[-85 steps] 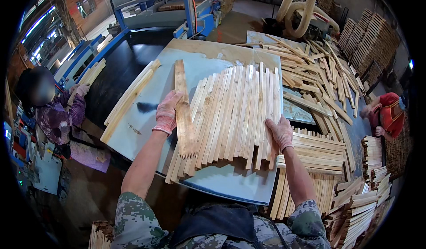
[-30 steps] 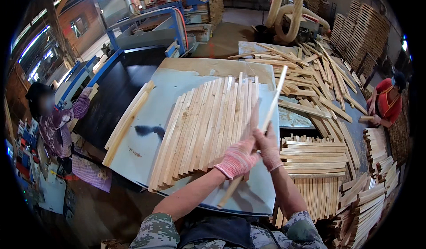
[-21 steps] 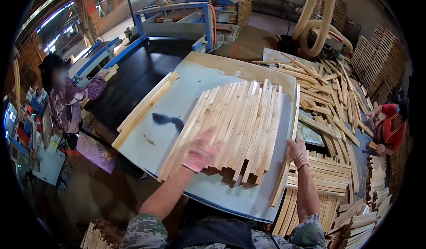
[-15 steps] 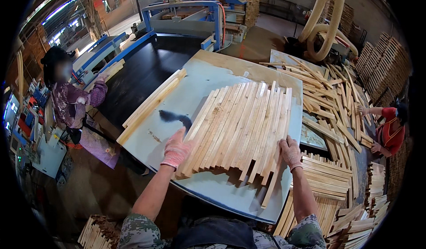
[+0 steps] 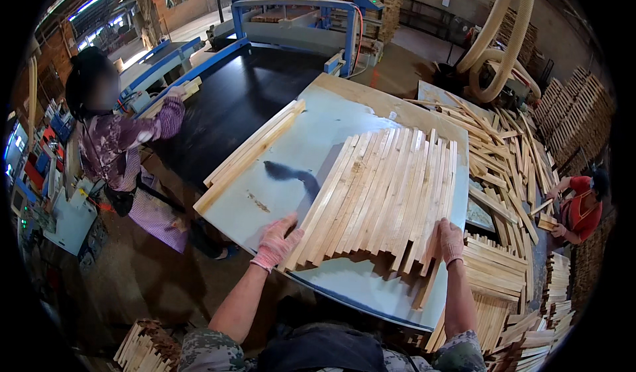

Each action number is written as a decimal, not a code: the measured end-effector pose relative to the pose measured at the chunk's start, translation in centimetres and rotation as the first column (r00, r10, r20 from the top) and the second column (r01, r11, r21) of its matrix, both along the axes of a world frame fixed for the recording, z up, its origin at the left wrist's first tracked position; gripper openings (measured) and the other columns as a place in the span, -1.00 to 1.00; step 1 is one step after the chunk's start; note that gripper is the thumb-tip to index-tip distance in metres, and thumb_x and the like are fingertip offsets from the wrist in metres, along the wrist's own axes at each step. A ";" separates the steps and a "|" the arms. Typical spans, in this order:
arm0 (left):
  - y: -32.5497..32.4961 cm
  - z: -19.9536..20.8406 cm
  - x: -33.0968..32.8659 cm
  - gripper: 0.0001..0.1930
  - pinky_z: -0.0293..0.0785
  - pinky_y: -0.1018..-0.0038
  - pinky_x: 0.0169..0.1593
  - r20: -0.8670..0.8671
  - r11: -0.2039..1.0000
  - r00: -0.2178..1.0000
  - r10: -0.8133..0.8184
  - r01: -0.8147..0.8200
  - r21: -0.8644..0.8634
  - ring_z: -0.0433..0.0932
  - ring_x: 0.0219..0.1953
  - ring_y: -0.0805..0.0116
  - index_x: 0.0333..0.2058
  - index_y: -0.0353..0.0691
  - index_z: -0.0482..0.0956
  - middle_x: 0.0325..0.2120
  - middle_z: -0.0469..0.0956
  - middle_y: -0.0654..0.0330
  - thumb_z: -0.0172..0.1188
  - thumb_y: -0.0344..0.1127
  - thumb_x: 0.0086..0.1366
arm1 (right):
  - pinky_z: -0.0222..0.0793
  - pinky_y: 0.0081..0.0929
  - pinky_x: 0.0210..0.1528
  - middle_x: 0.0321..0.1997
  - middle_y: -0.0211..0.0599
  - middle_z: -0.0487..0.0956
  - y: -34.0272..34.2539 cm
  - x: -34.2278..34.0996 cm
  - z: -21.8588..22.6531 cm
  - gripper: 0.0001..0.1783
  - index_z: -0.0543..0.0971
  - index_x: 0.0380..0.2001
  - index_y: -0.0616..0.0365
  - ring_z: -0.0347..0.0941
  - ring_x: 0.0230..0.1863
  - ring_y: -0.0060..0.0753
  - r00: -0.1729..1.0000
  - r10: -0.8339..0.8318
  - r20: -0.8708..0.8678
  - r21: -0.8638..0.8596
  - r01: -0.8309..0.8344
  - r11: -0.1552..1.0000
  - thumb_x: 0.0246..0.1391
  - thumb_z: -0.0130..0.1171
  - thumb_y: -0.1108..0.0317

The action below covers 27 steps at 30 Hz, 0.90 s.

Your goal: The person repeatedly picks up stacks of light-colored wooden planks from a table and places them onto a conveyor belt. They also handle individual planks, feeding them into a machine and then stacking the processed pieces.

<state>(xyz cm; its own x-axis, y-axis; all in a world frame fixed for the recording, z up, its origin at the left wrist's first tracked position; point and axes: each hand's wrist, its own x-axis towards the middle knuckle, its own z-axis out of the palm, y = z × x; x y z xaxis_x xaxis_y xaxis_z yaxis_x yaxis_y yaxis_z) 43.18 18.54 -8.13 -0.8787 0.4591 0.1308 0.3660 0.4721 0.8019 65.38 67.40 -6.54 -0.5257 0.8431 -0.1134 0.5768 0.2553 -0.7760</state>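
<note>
A wide row of pale wooden strips (image 5: 371, 200) lies side by side on a light blue-grey board (image 5: 358, 282), its near ends uneven. My left hand (image 5: 278, 241), in a pinkish knit glove, presses on the row's left edge near its front corner. Against the right edge, my right hand (image 5: 452, 241), gloved alike, has its fingers closed on the outer strips. Between them the two hands clasp the row from its sides. One strip at the right juts out toward me. The undersides of the strips and some fingertips are hidden.
A few strips (image 5: 255, 150) lie along the board's left side. Beyond is a black conveyor belt (image 5: 232, 100) with a blue-framed machine (image 5: 295, 4). At left stands a co-worker (image 5: 119, 140); another in red (image 5: 583, 206) handles pieces beside a loose wood pile (image 5: 510, 153). Stacked strips (image 5: 490, 266) sit at right.
The view has shifted, so the board and machine appear farther right. My hands stay at the row's two sides; the strips at the right edge sit more unevenly. The co-worker in red has lifted wood pieces.
</note>
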 end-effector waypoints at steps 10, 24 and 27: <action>-0.5 -1.3 -0.3 -0.43 0.48 0.22 0.33 -0.030 0.997 0.999 -0.021 0.024 0.076 0.66 0.15 0.06 0.23 -0.21 0.67 0.03 0.75 0.05 0.32 0.07 0.42 | 0.49 -0.07 0.08 -0.16 0.23 0.74 -1.8 -0.5 0.8 -0.34 0.73 -0.09 0.34 0.67 -0.07 0.16 0.998 -0.028 0.053 0.204 0.017 0.979 0.46 0.01 -0.14; -0.2 -0.6 -0.1 -0.52 0.50 0.15 0.30 -0.061 0.994 0.998 -0.026 0.032 0.100 0.66 0.14 -0.02 0.13 -0.24 0.72 0.03 0.75 0.00 0.31 -0.01 0.41 | 0.44 0.10 0.30 0.10 0.35 0.67 -1.6 -2.2 0.2 -0.21 0.69 0.04 0.33 0.58 0.19 0.37 0.946 -0.140 0.293 0.320 0.041 0.947 0.50 -0.23 -0.21; -0.2 -0.8 0.0 -0.52 0.49 0.14 0.30 -0.071 0.996 0.997 -0.001 0.008 0.093 0.65 0.15 -0.04 0.12 -0.24 0.73 0.03 0.75 -0.01 0.32 -0.01 0.41 | 0.43 0.08 0.31 0.12 0.34 0.66 -2.1 -2.5 1.1 -0.20 0.69 0.05 0.34 0.58 0.21 0.34 0.932 -0.144 0.332 0.305 0.039 0.952 0.50 -0.24 -0.22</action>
<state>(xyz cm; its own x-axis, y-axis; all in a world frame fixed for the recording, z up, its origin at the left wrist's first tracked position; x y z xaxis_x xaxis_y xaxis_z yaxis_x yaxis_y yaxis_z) 43.18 18.31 -8.94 -0.8637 0.4457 0.2355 0.4257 0.3948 0.8142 62.88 65.34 -5.39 -0.4163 0.9090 -0.0192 0.8271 0.3699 -0.4233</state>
